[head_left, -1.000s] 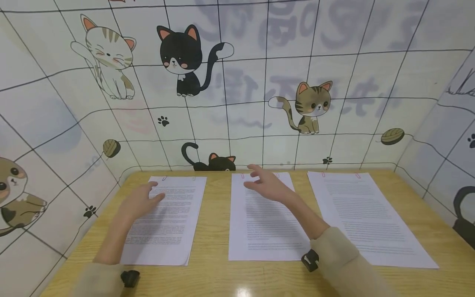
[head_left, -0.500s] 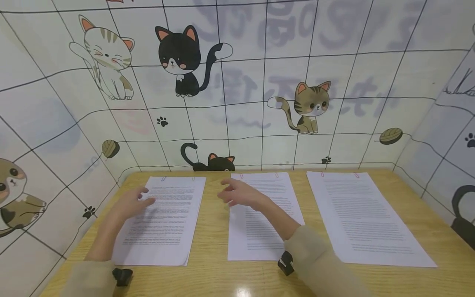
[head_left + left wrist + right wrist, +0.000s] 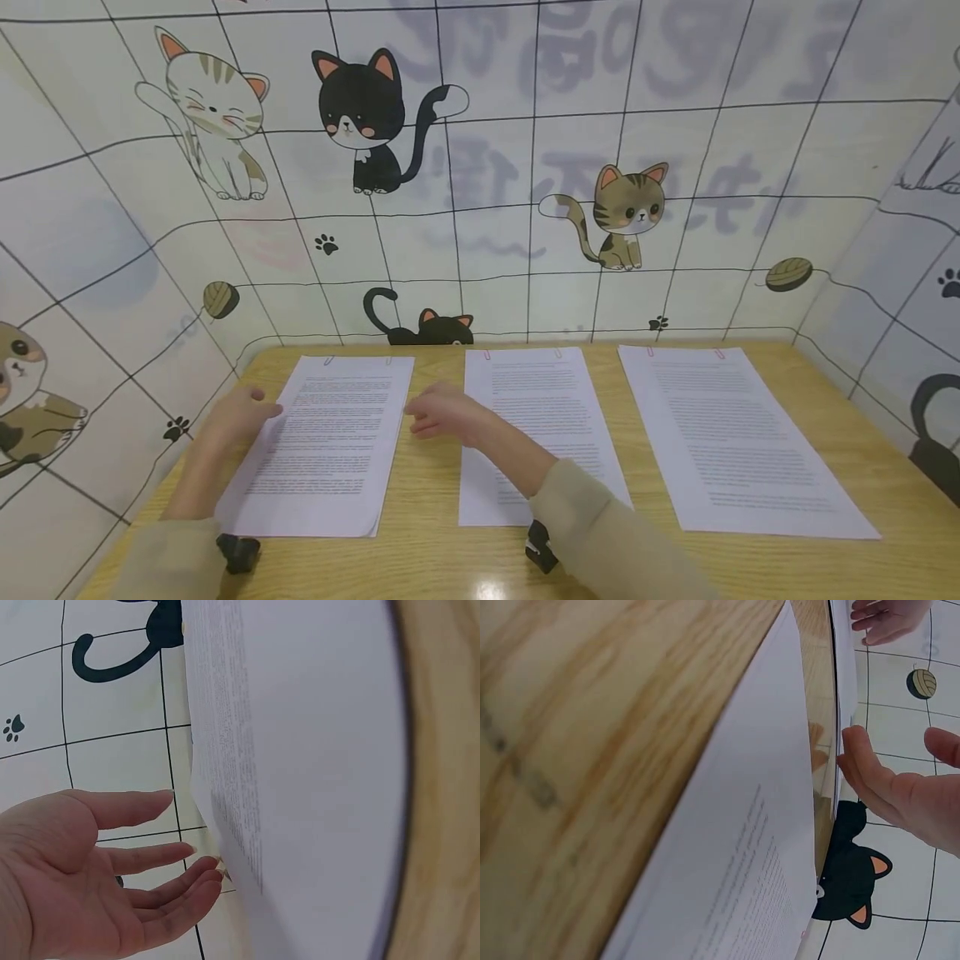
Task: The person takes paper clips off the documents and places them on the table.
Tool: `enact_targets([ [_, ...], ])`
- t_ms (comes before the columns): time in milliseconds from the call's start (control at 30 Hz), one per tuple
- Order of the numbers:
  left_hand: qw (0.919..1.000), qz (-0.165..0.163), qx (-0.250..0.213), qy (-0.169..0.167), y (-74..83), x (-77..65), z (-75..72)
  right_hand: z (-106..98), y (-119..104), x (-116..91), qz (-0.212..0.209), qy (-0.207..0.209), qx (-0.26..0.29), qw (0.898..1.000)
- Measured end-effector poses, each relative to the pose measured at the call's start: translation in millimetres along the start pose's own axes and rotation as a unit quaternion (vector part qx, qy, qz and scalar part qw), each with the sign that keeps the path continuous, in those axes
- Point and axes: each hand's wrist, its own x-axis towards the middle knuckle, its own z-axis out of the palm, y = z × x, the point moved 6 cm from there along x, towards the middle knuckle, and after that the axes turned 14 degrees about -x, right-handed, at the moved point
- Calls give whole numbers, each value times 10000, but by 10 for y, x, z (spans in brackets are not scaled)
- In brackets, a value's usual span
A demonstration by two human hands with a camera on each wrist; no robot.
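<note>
Printed paper sheets lie as a stack on the left of the wooden table, with two clips at their top edge. My left hand is at the left edge of this stack, fingers loosely extended and holding nothing. In the left wrist view the fingertips come right up to the paper's edge. My right hand hovers in the gap between the left stack and the middle printed stack, close to the left stack's right edge. Its fingers are slightly bent, with nothing in them; the forearm covers part of the middle stack.
A third clipped paper stack lies on the right of the table. Pink clips show along its top edge. Behind and at both sides stand white sheet walls printed with cartoon cats and grid lines.
My right hand has moved left and nearer, from over the middle stack to the gap beside the left stack. The left hand has drawn back from over the left stack to its left edge.
</note>
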Motion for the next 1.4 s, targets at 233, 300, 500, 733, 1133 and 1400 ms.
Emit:
enact_targets([
  [233, 9998, -30, -97, -170, -2, 77, 12, 19, 32, 75, 290, 345, 204, 9988],
  [300, 9997, -44, -131, -190, -12, 98, 19, 26, 44, 103, 414, 490, 355, 9973],
  [500, 9991, -213, -324, -176, -20, 85, 34, 111, 52, 163, 573, 609, 779, 9934],
  [733, 9973, -400, -575, -211, -52, 73, 26, 139, 58, 170, 559, 592, 1088, 9907],
  [1133, 9933, -308, -1024, -442, -97, 47, 54, 140, 113, 215, 564, 470, 1232, 9897],
  [1400, 9894, -53, -1430, -241, -67, 2, 39, 154, 132, 233, 575, 527, 1124, 9906],
])
